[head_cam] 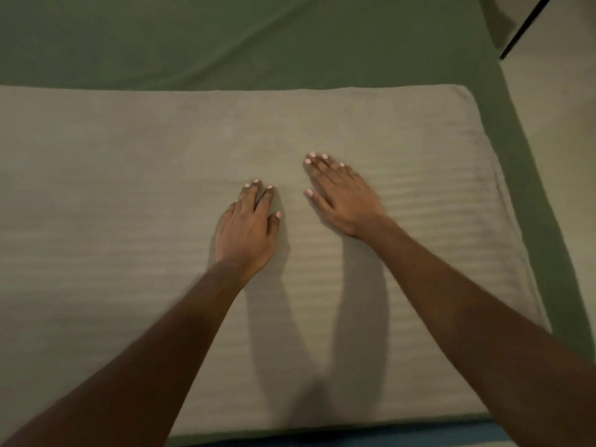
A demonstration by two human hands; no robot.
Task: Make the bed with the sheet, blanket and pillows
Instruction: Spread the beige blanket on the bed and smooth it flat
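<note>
Green sheet (pixel 258 43) underlies a beige pillow (pixel 113 188); both hands, left (pixel 246 233) and right (pixel 343 196), lie flat, fingers extended, grasping nothing.

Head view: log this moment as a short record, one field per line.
surface: dark green sheet covering the bed, a few creases
top layer: beige striped blanket, lying flat over the sheet, far edge straight
left hand: palm down, flat on the blanket, holding nothing
right hand: palm down, flat on the blanket, slightly blurred
pillows: none in view
right margin: pale floor beside the bed
</note>
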